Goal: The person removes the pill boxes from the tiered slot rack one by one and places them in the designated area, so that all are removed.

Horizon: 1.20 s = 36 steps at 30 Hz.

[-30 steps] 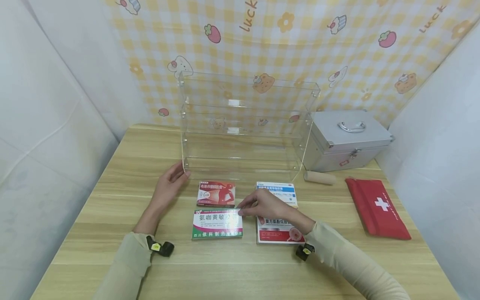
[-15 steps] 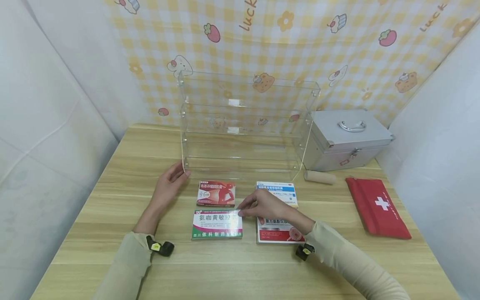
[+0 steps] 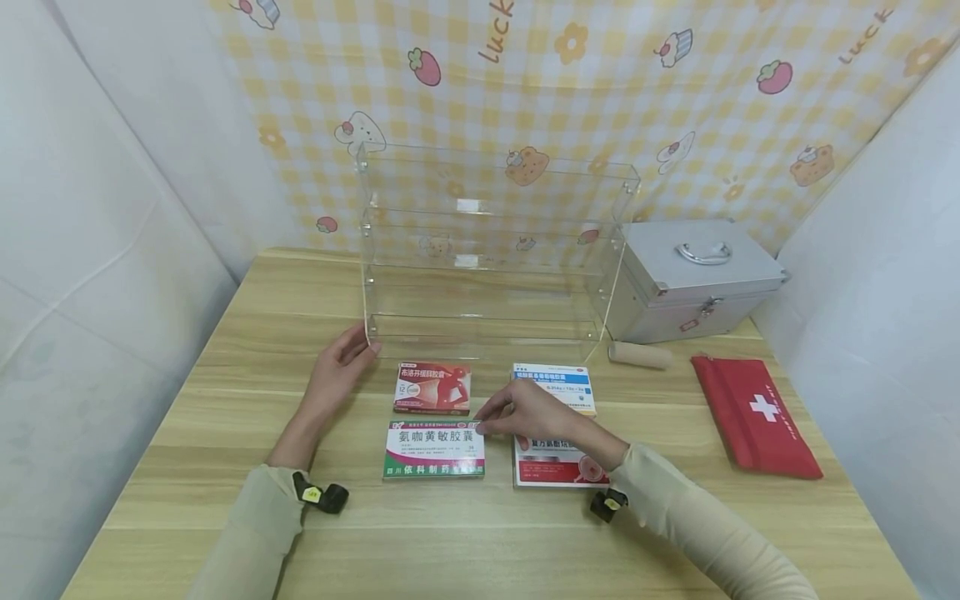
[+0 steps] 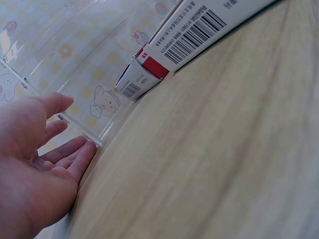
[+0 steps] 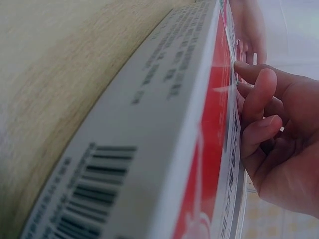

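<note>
A clear acrylic tiered display rack (image 3: 480,325) stands at the back of the table. My left hand (image 3: 337,371) rests at its lower left corner, fingers loosely extended against the side panel; the left wrist view shows the hand (image 4: 40,159) beside the panel edge. My right hand (image 3: 536,412) pinches the upper right corner of a green-and-white medicine box (image 3: 435,450) with thumb and fingertips. Behind that box lies a red medicine box (image 3: 432,387). Under the right hand and forearm, a blue-and-white medicine box (image 3: 558,379) and a red-and-white medicine box (image 3: 558,471) are partly hidden.
At the back right sits a silver metal case (image 3: 697,279) with a handle. A cardboard tube (image 3: 640,356) lies before it. Further right is a red first-aid pouch (image 3: 757,417) with a white cross. A checked curtain (image 3: 465,92) hangs behind the rack.
The far edge of the green-and-white medicine box has dropped slightly, and the glare on its face has faded. Both hands stay nearly in the same place.
</note>
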Motion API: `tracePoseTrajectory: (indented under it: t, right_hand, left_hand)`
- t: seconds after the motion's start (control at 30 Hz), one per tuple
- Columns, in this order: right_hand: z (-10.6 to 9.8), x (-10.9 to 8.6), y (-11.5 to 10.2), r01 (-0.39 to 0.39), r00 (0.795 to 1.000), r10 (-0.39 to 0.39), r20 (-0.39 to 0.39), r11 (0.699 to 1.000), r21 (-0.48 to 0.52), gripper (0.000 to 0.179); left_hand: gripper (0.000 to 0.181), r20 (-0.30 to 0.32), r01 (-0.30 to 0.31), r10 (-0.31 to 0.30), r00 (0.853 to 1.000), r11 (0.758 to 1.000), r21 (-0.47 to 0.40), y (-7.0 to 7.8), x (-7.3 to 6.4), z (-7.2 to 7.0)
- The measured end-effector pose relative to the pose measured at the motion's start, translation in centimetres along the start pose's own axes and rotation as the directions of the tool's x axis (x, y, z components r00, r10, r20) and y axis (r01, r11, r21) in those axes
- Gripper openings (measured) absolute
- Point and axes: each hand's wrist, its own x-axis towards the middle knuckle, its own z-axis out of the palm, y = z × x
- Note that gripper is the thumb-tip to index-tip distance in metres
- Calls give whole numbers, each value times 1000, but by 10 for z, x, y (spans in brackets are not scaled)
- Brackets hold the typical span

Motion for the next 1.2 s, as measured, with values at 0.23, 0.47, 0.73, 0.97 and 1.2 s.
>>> tracePoseTrajectory:
  t: [0.23,0.47,0.73,0.97,1.2]
  right_hand:
    - [0,0,-1,-12,1000,12,3,1000,9,18]
    - [-1,-1,-2,-16,1000,16,1,1000,5,19]
    - [0,-2,-3,-27,1000,27,-8,1000,12,19]
    - [-2,-6,-5,-24,998,23,-54,1000,-19,18]
    - [-12,-21,-9,7,985,-17,-173,998,-54,16]
  left_hand:
    - [60,12,10,-10,1000,1000,-11,15,-6,0]
    - [61,-5,0,0,1000,1000,8,-4,2,1]
    - [60,-12,-7,7,1000,1000,16,-9,5,2]
    - [61,-13,-7,7,1000,1000,23,-7,4,2]
    - [62,-3,0,0,1000,1000,16,-4,0,-2]
